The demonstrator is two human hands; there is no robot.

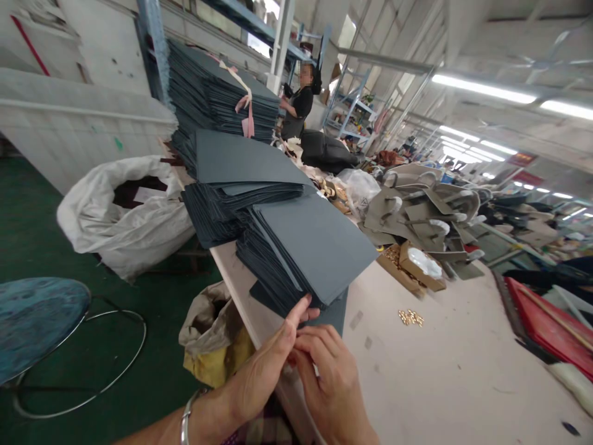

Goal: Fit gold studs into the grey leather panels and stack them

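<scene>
My left hand (pixel 272 349) reaches in from the bottom, a metal bangle on its wrist, its fingers stretched out against the near edge of a stack of dark grey sheets (pixel 319 247). My right hand (pixel 331 377) is right beside it at the table edge. Its fingertips are pinched together against the left palm, and anything between them is hidden. Another dark grey sheet (pixel 337 316) juts out beneath the stack. Several small gold-coloured metal pieces (pixel 411 317) lie loose on the pale table (pixel 417 377), right of my hands.
More dark sheet piles (pixel 245 154) stand behind. Cardboard boxes (pixel 407 269) sit before beige bag parts (pixel 417 210). Left of the table are a white sack (pixel 125 210), a smaller bag (pixel 213 327) and a blue stool (pixel 41 321). A person (pixel 299 102) stands in back.
</scene>
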